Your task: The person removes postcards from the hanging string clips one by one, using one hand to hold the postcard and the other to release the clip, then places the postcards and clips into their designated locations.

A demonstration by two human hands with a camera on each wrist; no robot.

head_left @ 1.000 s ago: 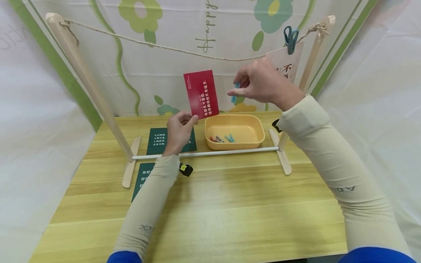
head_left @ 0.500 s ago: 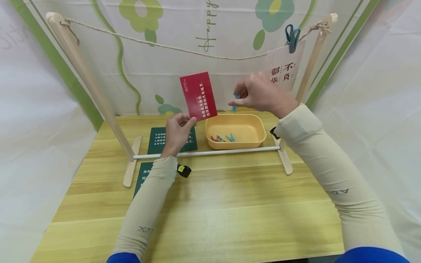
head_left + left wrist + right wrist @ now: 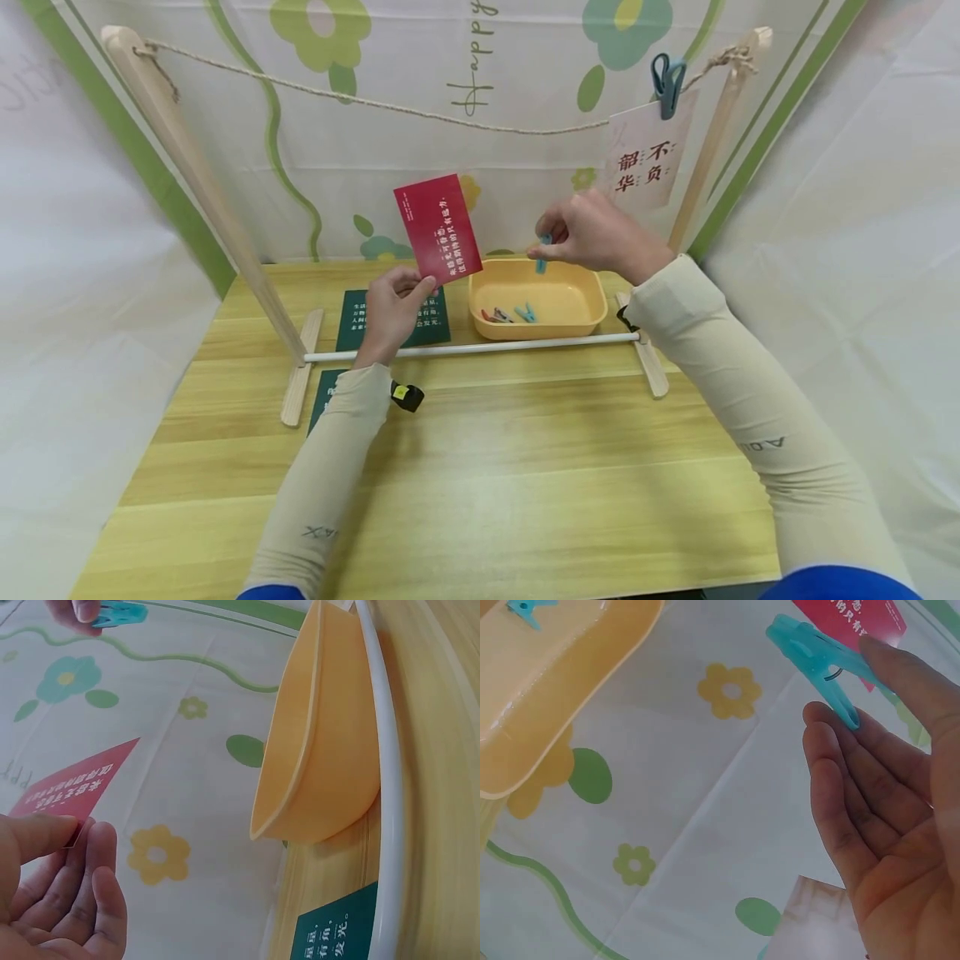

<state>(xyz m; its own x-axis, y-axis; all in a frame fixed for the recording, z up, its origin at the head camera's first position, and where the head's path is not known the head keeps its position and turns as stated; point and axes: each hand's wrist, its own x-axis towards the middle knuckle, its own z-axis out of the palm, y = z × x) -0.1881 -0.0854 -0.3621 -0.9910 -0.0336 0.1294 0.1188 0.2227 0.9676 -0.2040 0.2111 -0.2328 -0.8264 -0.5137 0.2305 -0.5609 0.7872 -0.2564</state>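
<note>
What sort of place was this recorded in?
Probably an indoor tabletop station, perhaps arranged for filming: a wood-grain table, a flower-printed backdrop behind it, and a wooden frame with a rope strung across. The wider room isn't visible.

Lower green card (image 3: pixel 322 400) partly behind left sleeve (image 3: pixel 322 467); red card (image 3: pixel 437 229): corner print (image 3: pixel 408 207) too small.

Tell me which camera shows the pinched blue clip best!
Right wrist view: the blue clip is biggest there, barely covered. The head view shows it small in the right hand; the left wrist view shows it partly, near the top.
</note>
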